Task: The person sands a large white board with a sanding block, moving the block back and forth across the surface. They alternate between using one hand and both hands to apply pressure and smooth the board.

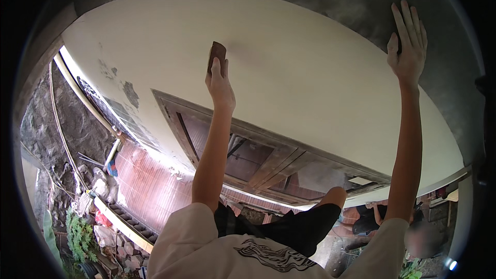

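Note:
My left hand (219, 89) grips a small brown sanding block (217, 55), apparently covered in sandpaper. It is held up at the cream-painted wall (286, 69), with a faint shadow beside it; whether it touches the wall cannot be told. To the right, my right hand (409, 46) is raised with nothing in it. Its palm faces the dark grey concrete surface (348, 11) above the wall, fingers stretched and thumb apart, and it seems to rest there. Below both hands runs a wooden window frame (279, 162) with glass panes, my left forearm crossing in front of it.
Paint has peeled in a grey patch (131, 93) on the wall. Lower left are a corrugated reddish roof (151, 182), a pale pipe (83, 91), a gutter (124, 224), rocks (101, 184) and plants (77, 236). Another person (368, 217) is below at right.

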Tool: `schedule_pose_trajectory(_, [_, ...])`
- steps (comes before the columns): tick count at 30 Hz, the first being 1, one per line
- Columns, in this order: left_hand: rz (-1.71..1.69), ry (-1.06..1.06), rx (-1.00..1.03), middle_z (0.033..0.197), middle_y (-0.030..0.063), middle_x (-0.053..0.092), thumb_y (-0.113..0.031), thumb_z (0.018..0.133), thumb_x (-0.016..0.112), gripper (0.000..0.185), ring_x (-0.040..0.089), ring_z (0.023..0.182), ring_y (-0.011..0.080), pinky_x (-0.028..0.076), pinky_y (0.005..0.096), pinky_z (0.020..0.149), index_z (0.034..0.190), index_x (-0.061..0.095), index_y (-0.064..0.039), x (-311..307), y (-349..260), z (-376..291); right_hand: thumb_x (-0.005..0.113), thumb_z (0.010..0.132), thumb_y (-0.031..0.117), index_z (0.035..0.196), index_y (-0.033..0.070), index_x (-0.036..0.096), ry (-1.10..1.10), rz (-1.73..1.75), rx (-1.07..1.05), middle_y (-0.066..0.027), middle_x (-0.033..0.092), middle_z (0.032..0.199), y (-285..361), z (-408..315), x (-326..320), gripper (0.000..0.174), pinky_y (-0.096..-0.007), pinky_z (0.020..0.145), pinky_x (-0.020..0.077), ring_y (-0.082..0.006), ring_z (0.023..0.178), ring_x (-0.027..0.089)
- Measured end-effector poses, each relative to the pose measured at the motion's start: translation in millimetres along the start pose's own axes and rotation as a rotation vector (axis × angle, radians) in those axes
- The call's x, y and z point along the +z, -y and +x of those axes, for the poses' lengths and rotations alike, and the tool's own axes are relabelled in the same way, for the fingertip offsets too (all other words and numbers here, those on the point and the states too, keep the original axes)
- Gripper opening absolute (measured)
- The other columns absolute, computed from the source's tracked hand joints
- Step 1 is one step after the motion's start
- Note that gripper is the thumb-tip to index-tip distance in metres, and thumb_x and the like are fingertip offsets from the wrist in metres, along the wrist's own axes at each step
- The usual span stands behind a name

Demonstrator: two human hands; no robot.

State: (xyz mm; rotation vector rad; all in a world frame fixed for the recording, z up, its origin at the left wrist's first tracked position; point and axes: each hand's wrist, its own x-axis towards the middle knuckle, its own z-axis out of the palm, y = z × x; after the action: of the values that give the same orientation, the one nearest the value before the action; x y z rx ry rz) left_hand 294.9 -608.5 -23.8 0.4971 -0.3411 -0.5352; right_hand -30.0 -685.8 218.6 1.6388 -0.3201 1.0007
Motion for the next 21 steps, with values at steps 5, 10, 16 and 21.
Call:
schedule_pose_trajectory(5, [0.432, 0.133, 0.346, 0.153, 0.0178, 0.040, -0.024, 0.106, 0.041, 0.050, 0.034, 0.145, 0.0285, 0.032, 0.0366, 0.118, 0.149, 0.036, 0.003, 16.5, 6.5, 9.1, 0.041, 0.100, 0.022, 0.141, 0.016, 0.056, -0.044, 0.041, 0.013, -0.0027, 0.053, 0.147, 0.6, -4.1, 2.8, 0.044, -0.0471, 0.112, 0.0382, -0.0267, 0.138, 0.047])
schedule_pose_trajectory(10, [0.966, 0.083, 0.648, 0.162, 0.0228, 0.014, -0.029, 0.108, 0.032, 0.060, 0.005, 0.152, 0.0369, 0.006, 0.0518, 0.123, 0.155, 0.012, 0.002, 72.3, 47.5, 28.9, 0.039, 0.102, 0.028, 0.140, 0.019, 0.057, -0.071, 0.004, 0.029, 0.0000, 0.055, 0.145, 2.5, -4.9, 5.4, 0.042, -0.0465, 0.111, 0.0389, -0.0252, 0.137, 0.049])
schedule_pose_trajectory(16, [1.220, 0.222, 0.626, 0.164, 0.0196, 0.009, -0.040, 0.107, 0.032, 0.067, 0.005, 0.153, 0.0352, 0.004, 0.0540, 0.121, 0.157, 0.013, 0.000, 51.1, 91.4, -2.9, 0.038, 0.104, 0.034, 0.139, 0.020, 0.057, -0.093, 0.000, 0.023, 0.0014, 0.055, 0.145, 1.0, -3.8, 5.9, 0.042, -0.0451, 0.111, 0.0397, -0.0238, 0.136, 0.049])
schedule_pose_trajectory(21, [1.159, 0.087, 0.697, 0.165, 0.0160, 0.008, -0.040, 0.107, 0.025, 0.064, 0.004, 0.153, 0.0342, 0.003, 0.0537, 0.121, 0.157, 0.012, -0.002, 71.1, 23.2, 67.8, 0.038, 0.103, 0.030, 0.138, 0.019, 0.059, -0.085, -0.014, 0.030, 0.0008, 0.056, 0.144, 4.0, -3.1, 4.7, 0.041, -0.0448, 0.111, 0.0398, -0.0238, 0.135, 0.051])
